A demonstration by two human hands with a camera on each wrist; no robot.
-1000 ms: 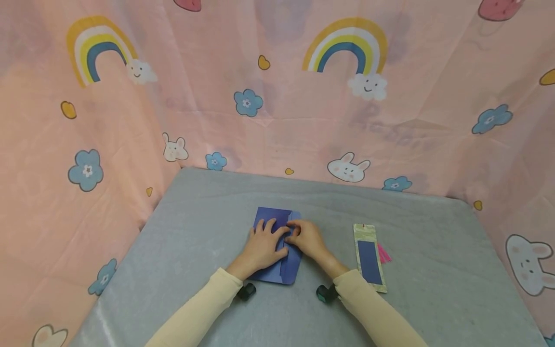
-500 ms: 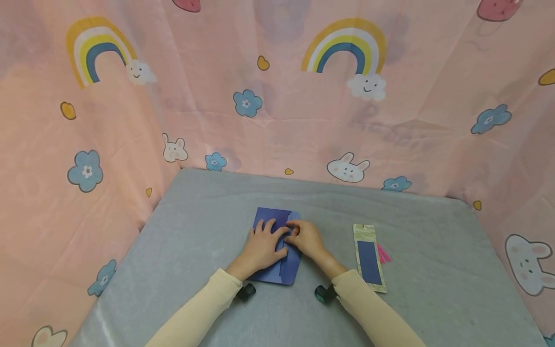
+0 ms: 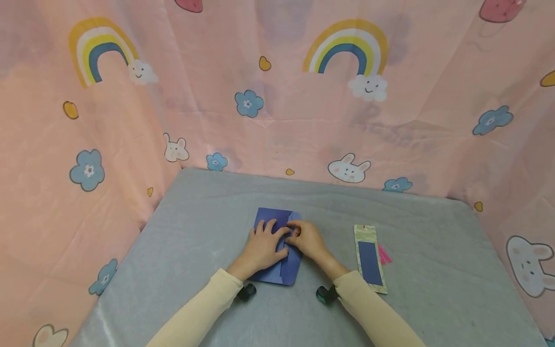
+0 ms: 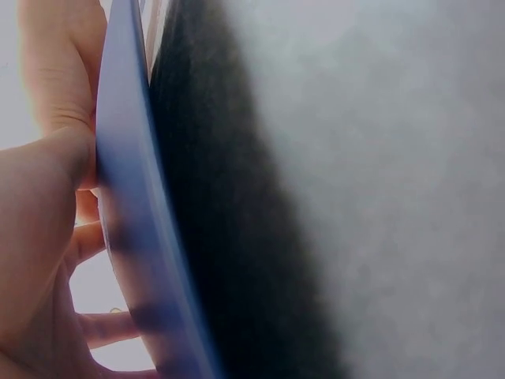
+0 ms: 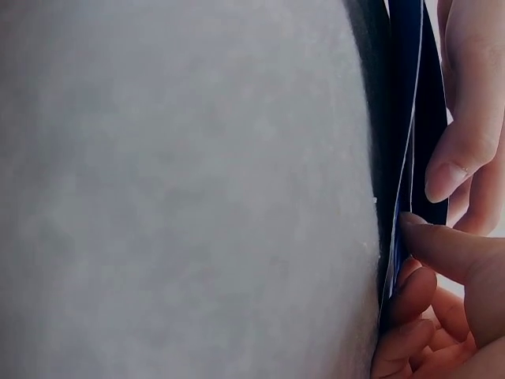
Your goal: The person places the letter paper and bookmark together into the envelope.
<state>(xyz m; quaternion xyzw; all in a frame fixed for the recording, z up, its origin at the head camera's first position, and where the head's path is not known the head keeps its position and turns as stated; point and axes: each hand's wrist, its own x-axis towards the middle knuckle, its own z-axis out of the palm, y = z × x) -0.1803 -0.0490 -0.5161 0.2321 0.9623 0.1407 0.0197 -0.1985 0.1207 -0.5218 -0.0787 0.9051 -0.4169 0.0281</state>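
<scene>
At the near edge of the head view, two cream sleeves [image 3: 197, 311] reach in, with a small dark device [image 3: 246, 292] at the left wrist and another dark device [image 3: 326, 295] at the right one. Beyond the cuffs, a blue envelope [image 3: 291, 266] lies on the grey cloth-covered counter [image 3: 438, 270], roughly in the middle from side to side, its long sides running away from the person and a lighter flap along its right side.

The left hand [image 3: 262, 246] rests on the envelope with its fingers spread, holding it down without curling round it. The right hand [image 3: 309, 238] has its fingers bent in and pinches the flap's edge near the left hand's fingertips; the right wrist view shows the thumb against the layered blue edges, which stand slightly apart.

Off to the right, well apart from the envelope, lies a narrow pale green strip [image 3: 365, 233] with a dark blue panel, its near corner partly behind the right sleeve. Pink strands [image 3: 384, 254] stick out from its right side. Past the counter's far edge hangs a pink curtain [image 3: 286, 140] printed with rainbows, clouds, blue flowers and rabbits.
</scene>
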